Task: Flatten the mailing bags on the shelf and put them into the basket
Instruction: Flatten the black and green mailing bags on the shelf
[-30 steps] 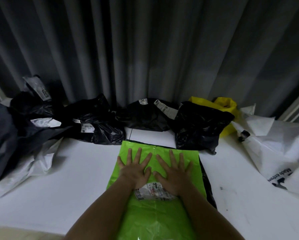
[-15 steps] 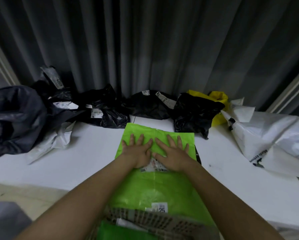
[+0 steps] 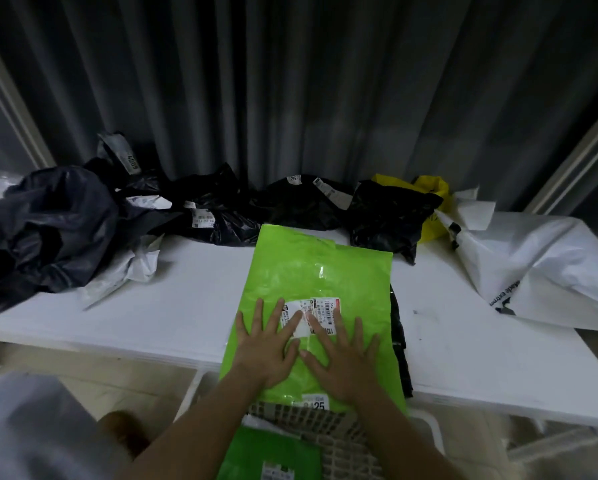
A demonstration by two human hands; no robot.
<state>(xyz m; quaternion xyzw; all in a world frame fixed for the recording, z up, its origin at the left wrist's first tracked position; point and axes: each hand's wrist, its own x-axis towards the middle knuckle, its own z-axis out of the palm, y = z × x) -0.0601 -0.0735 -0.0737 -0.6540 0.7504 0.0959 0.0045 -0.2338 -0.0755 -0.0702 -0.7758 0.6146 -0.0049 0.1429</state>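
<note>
- Both hands, left (image 3: 268,351) and right (image 3: 344,358), lie flat with fingers spread on the green bag (image 3: 320,271).
- The bag's long side runs away from the hands, along the shelf (image 3: 173,306).
- Its near end hangs over the basket (image 3: 425,427), partly hidden by the arms.

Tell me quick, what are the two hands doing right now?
Left hand: open, fingers spread, pressing flat on the green mailing bag.
Right hand: open, fingers spread, pressing flat on the same bag, holding nothing.
</note>
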